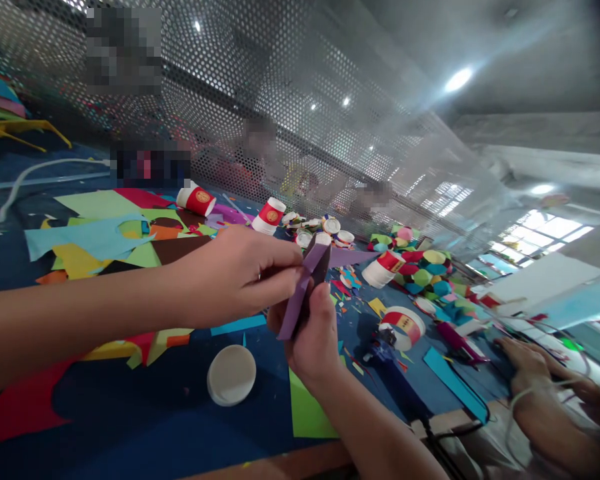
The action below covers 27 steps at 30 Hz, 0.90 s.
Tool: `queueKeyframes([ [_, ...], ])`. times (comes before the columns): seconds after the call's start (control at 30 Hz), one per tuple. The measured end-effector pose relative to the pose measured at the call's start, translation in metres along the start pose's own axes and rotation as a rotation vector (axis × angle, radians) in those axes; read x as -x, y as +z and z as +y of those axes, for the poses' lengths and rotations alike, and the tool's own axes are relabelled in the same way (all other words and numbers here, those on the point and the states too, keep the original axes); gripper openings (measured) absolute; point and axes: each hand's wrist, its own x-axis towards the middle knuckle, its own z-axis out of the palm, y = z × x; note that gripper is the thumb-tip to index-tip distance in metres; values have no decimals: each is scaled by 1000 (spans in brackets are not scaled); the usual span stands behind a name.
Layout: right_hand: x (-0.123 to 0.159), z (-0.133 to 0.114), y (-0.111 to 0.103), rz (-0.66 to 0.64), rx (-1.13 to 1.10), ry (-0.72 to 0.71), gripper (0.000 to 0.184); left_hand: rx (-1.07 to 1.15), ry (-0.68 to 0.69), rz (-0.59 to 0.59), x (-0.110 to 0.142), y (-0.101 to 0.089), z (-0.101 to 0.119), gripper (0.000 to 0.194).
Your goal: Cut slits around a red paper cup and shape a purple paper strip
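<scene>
Stretching in nearest the camera with the left forearm (105, 313) from the left edge and the right forearm (370, 420) from the lower edge, to meet mid-view at a purple paper strip (291, 317). Raised above the blue tabletop (145, 407), well inside the wooden table edge (300, 463). Leaving a broad patch of blue in sight between a red paper sheet (25, 400) at lower left and a shallow white round piece (231, 375) below the left hand (250, 267). Bounded more tightly on the right by a dark blue corded tool (400, 380), just beside the right forearm, and by a red-banded paper ring (405, 327) near its tip. Bounded further out by a co-worker's hands (530, 373), well apart from the strip. Crowded beyond the left forearm by coloured paper scraps (83, 237) and red-and-white paper cups (269, 217).

Carrying the left forearm nearly level across the view, back of the hand upward. Pinching the strip's upper part between left thumb and forefinger. Slanting the right forearm up and leftward past a green paper sheet (305, 417). Gripping the strip's lower part in the right hand (317, 337), thumb pointing up, fingers curled behind and partly hidden.
</scene>
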Motion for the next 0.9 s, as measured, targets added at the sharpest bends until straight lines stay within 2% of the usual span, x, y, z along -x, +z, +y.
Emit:
queueKeyframes([
  [0.3, 2, 0, 0, 44, -41, 2, 58, 79, -68, -80, 0, 1, 2, 26],
  [0.57, 4, 0, 0, 61, -57, -11, 55, 119, -172, -232, -2, -10, 14, 28],
  [0.73, 4, 1, 1, 80, -68, -13, 54, 111, -159, -223, -1, -8, 12, 26],
  [0.9, 4, 2, -1, 93, -86, -16, 49, 161, -132, -131, -1, 1, 4, 26],
])
